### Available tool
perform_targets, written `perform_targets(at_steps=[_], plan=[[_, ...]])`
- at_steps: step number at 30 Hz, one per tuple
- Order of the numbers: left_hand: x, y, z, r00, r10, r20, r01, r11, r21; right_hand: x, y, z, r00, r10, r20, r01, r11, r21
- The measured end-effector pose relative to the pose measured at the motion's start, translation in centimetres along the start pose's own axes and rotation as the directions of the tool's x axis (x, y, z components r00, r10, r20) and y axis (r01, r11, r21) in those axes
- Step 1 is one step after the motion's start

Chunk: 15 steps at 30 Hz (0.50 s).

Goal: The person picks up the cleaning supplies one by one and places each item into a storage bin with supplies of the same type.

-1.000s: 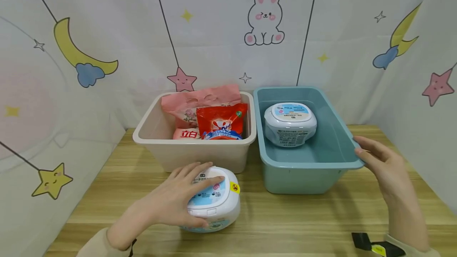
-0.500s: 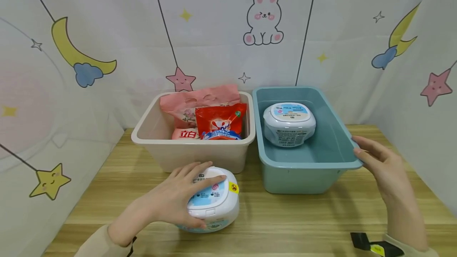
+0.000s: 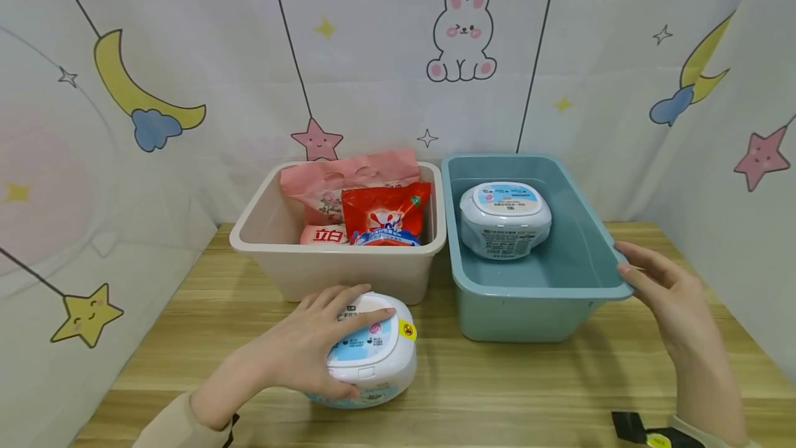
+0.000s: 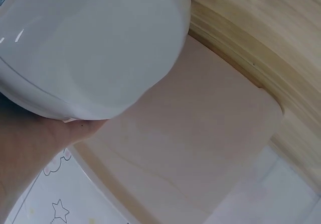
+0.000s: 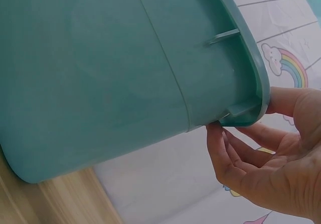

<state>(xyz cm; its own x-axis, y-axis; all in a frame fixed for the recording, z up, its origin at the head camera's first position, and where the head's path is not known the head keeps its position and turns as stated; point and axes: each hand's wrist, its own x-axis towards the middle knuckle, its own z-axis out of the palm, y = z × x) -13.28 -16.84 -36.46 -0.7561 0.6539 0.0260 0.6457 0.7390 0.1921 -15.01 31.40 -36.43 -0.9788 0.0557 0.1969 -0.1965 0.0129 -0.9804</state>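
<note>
My left hand (image 3: 311, 344) grips a rounded white lidded plastic tub (image 3: 398, 358) with a blue-and-white label and a yellow sticker. The fingers spread over its lid and the thumb lies along the near side. The tub's smooth pale surface (image 4: 95, 48) fills much of the left wrist view. At the right, my right hand (image 3: 668, 303) pinches the near right corner of the rim of a teal plastic bin (image 3: 522, 316), thumb above and fingers beneath. A similar white tub (image 3: 505, 230) sits upright inside that bin.
A beige bin (image 3: 354, 272) stands left of the teal one, behind the held tub. It contains a pink bag (image 3: 367, 170), a red bag (image 3: 385, 209) and a pink-and-white pack (image 3: 325, 234). A cartoon-printed cloth (image 3: 373, 68) hangs behind the wooden table (image 3: 485, 399).
</note>
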Motion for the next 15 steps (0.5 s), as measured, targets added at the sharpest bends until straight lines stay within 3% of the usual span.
perform_targets(at_steps=[15], plan=[[0.01,-0.16,0.05,0.999,0.034,-0.038,-0.032,0.998,0.051,-0.01,0.05,0.08,1.000,-0.008,-0.006,0.008,1.000,-0.015]])
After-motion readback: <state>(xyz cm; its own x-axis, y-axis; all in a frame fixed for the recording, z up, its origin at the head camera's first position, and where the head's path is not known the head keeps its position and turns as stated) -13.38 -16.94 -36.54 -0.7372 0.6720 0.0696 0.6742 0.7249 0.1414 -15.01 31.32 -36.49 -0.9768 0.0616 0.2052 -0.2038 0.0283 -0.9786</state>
